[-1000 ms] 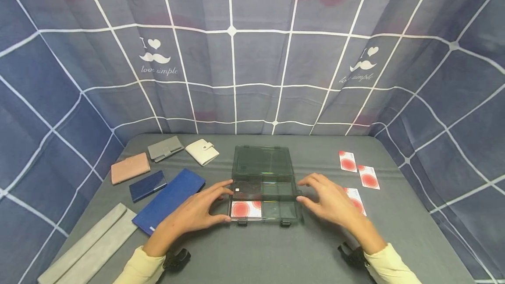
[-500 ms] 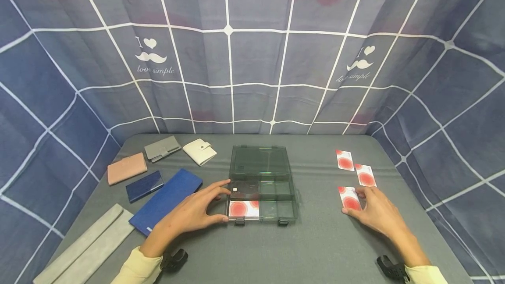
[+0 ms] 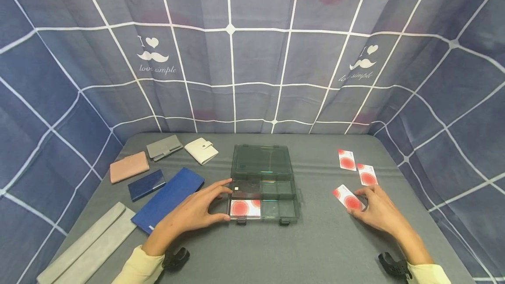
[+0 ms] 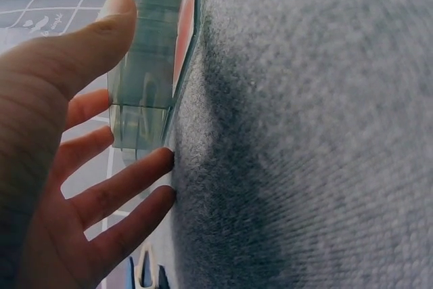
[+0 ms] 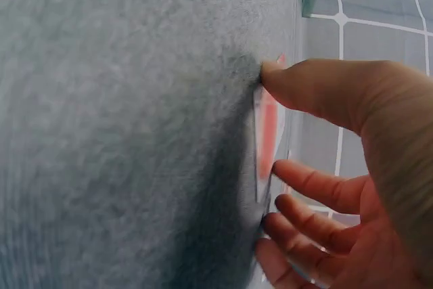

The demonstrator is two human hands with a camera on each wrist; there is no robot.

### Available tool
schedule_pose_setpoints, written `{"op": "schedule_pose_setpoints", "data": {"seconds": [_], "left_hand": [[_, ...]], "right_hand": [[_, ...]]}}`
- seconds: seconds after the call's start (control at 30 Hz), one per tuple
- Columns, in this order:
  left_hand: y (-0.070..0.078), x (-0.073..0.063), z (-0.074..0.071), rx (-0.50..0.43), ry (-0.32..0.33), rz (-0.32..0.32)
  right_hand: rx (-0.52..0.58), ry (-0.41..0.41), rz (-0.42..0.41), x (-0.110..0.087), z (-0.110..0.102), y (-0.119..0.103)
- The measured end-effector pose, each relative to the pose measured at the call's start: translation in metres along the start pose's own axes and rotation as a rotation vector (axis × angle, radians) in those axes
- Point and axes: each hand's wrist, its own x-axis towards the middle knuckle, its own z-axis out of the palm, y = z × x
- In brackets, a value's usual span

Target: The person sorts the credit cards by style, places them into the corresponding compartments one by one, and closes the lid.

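A dark green see-through compartment box (image 3: 278, 209) lies with its lid (image 3: 260, 160) laid back. In its left compartments are a black card (image 3: 246, 189) with a chip and a white card with red circles (image 3: 240, 208). My left hand (image 3: 193, 214) rests at the box's left side, thumb near the front corner and fingers spread. In the left wrist view the fingers (image 4: 101, 25) are relaxed beside the box wall. My right hand (image 3: 380, 209) pinches a white-and-red card (image 3: 347, 197) by its edges between thumb and index finger, close over the table.
Two more white-and-red cards (image 3: 346, 160) lie behind the right hand. On the left are a pink wallet (image 3: 129, 167), a grey wallet (image 3: 164, 147), a cream wallet (image 3: 201, 150), a navy card holder (image 3: 147, 185), a blue long wallet (image 3: 169, 198) and a long grey pouch (image 3: 88, 244).
My right hand has left the box's right side and reached the nearest card on the right. That card has turned anticlockwise under its fingers. The left hand stays at the box.
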Motion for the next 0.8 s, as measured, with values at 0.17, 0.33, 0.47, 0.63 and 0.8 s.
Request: {"op": "schedule_pose_setpoints", "data": {"seconds": [0.17,0.33,0.47,0.63,0.8], "left_hand": [[0.0,0.0,-0.001,0.002,0.002,-0.003],[0.001,0.0,-0.001,-0.003,0.001,0.001],[0.001,0.0,0.0,-0.002,0.007,-0.001],[0.001,0.001,0.0,0.0,0.003,-0.006],[0.001,0.001,0.001,-0.006,-0.005,-0.012]], "right_hand": [[-0.013,0.037,-0.055,0.001,0.002,0.003],[-0.018,0.048,-0.098,0.008,0.005,0.002],[-0.054,0.09,-0.146,0.016,0.005,-0.008],[-0.055,0.152,-0.243,0.029,-0.002,-0.041],[-0.024,0.151,-0.395,0.041,-0.003,-0.094]]}}
